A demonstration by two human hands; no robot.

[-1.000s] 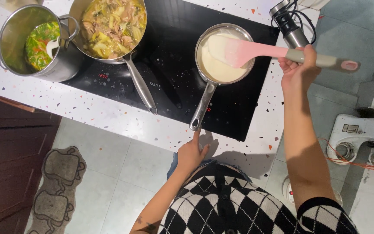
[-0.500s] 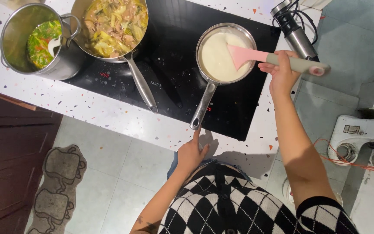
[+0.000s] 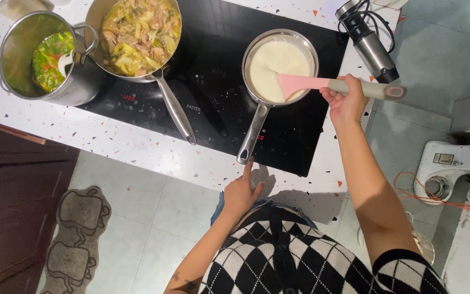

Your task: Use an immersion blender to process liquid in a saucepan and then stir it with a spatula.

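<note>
R hand (image 3: 346,103) closed round grey handle of pink spatula (image 3: 300,83); blade now down in the white sauce in small pan (image 3: 281,64) on black cooktop (image 3: 218,103), vs raised above the rim 1 s ago, so stirring looks underway. L hand (image 3: 241,191) holds nothing, fingers loose, index touching bench (image 3: 137,147) edge just below pan handle.

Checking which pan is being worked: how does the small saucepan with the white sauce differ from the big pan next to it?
The saucepan is smaller and holds a smooth white sauce; the big pan holds chunky yellow-green food. The saucepan has a pink spatula dipped in it, held by the right hand; the big pan has no utensil. The left hand is at the counter edge near the saucepan's handle; no hand is near the big pan. Both are steel, long-handled, on the black cooktop.
</note>
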